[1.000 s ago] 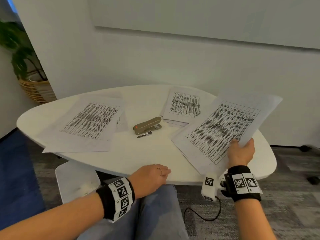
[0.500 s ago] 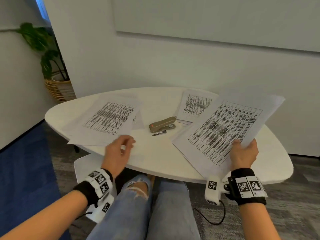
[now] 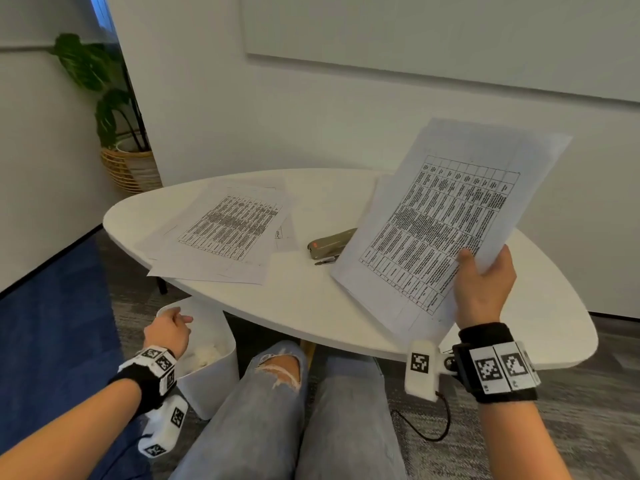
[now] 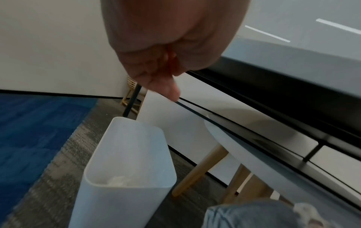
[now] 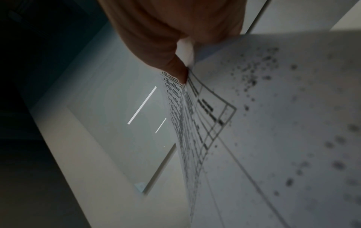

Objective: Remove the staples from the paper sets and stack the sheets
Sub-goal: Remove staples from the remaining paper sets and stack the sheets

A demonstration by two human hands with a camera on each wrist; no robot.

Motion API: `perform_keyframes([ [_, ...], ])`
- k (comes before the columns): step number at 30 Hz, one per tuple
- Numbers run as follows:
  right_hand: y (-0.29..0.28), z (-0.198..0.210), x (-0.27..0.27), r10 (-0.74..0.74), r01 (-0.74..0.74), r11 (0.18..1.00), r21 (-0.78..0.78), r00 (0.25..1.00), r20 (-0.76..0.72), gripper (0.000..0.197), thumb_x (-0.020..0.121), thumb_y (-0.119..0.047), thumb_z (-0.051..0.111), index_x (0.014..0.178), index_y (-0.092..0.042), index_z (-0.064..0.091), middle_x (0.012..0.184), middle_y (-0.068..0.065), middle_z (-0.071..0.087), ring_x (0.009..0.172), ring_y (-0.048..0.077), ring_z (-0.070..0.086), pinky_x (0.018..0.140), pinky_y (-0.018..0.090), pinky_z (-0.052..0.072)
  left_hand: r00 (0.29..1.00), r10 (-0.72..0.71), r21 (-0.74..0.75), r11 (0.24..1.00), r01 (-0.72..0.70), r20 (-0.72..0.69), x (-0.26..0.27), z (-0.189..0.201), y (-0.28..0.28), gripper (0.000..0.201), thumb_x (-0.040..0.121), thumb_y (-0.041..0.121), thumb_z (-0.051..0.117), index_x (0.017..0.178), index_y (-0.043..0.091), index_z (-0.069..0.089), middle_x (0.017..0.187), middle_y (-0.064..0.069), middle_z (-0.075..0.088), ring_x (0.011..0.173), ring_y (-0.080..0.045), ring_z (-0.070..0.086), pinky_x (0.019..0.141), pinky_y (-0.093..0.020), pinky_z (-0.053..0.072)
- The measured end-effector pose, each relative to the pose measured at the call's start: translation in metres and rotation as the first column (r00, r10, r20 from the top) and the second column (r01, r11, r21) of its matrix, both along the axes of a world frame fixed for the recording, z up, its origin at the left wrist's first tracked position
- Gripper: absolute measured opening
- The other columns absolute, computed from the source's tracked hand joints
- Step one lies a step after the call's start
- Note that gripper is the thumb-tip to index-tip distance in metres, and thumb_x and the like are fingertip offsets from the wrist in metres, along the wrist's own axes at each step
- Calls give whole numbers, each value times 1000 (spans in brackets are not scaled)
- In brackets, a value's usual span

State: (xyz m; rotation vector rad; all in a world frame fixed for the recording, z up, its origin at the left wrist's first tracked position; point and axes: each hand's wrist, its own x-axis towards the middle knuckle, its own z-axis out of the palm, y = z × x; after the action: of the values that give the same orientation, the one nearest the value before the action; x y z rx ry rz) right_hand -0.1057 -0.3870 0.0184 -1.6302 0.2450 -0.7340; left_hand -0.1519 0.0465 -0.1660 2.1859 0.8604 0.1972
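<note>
The paper set is held clear of the table, tilted up towards the person, its lower right edge pinched in the right hand; the right-wrist view shows the thumb pressed on the printed face with the other fingers hidden behind the sheets. The sheets fan slightly apart at that edge, so in the inspector's judgement the set is thin, light and limp: it will sag and flutter if held by one corner and is best gripped along an edge, or laid flat before the sheets are separated. No staple can be made out in any view. The left hand hangs over the white bin on the floor beside the table; its fingers are gathered and pointing down, but whether they pinch anything cannot be told, a staple being too small to see. It is judged that a removed staple is being discarded. On the table lie a stack of sheets at the left and, near the middle, an olive stapler partly hidden behind the held set. A potted plant stands in the far corner.
</note>
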Motion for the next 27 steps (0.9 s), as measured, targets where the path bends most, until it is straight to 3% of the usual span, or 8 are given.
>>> perform_keyframes([
  [3, 5, 0, -2, 46, -46, 999, -13, 999, 16, 27, 92, -5, 54, 118, -6, 54, 105, 1, 59, 92, 16, 58, 88, 37, 52, 993, 31, 12, 999, -30, -117, 14, 9, -5, 58, 96, 8, 43, 147, 0, 16, 136, -30, 46, 120, -48, 47, 100, -46, 38],
  [6, 9, -2, -3, 111, -111, 994, -20, 993, 39, 26, 92, -5, 54, 117, -10, 55, 106, 2, 61, 88, 12, 60, 86, 32, 54, 929, -140, 2, 989, 150, -342, 17, 29, -15, 59, 96, 16, 49, 143, -7, 23, 138, -29, 41, 122, -42, 46, 101, -41, 41],
  [9, 12, 0, -3, 190, -190, 982, -3, 980, 58, 28, 92, -5, 56, 119, -9, 55, 111, 5, 63, 97, 15, 62, 87, 27, 55, 649, -372, 115, 806, 581, -664, 8, 58, -27, 51, 98, 39, 44, 133, 3, 49, 136, -15, 52, 120, -27, 53, 100, -32, 42],
  [12, 18, 4, 3, 281, -283, 958, 42, 958, 54, 30, 91, -6, 58, 120, -9, 56, 112, 3, 65, 99, 14, 64, 86, 27, 55, 433, -487, 56, 613, 788, -758, -3, 108, -48, 44, 98, 47, 39, 98, 13, 67, 107, -4, 70, 88, -13, 65, 81, -28, 47],
  [16, 31, 7, 17, 401, -404, 912, 71, 914, 53, 34, 90, -6, 60, 123, -7, 56, 113, 1, 66, 103, 15, 64, 86, 28, 55, 595, -749, -231, 659, 716, -291, -1, 182, -73, 44, 92, 50, 47, 89, 13, 70, 80, 8, 74, 78, -8, 70, 63, -17, 47],
  [20, 47, 11, 27, 484, -491, 866, 91, 870, 93, 37, 89, -5, 60, 126, -4, 54, 117, 3, 65, 109, 17, 62, 91, 27, 52, 804, -550, 7, 826, 563, 226, 31, 215, -104, 89, 61, 60, 73, 132, 16, 43, 122, 13, 55, 111, -6, 55, 96, -28, 44],
  [22, 55, 13, 29, 522, -532, 841, 95, 846, 109, 35, 89, -5, 60, 124, -5, 55, 115, 2, 66, 108, 16, 63, 90, 27, 52, 797, -442, -59, 860, 507, 413, 45, 221, -120, 101, 55, 55, 81, 137, 16, 37, 127, 8, 53, 115, -9, 53, 98, -29, 44],
  [27, 63, 24, 35, 563, -572, 817, 71, 818, 115, 29, 87, -5, 63, 114, -16, 60, 105, -3, 69, 96, 14, 67, 79, 28, 55, 668, -383, -50, 845, 532, 638, 59, 227, -149, 48, 65, 37, 83, 105, 28, 59, 94, 19, 65, 85, 10, 62, 71, -10, 49],
])
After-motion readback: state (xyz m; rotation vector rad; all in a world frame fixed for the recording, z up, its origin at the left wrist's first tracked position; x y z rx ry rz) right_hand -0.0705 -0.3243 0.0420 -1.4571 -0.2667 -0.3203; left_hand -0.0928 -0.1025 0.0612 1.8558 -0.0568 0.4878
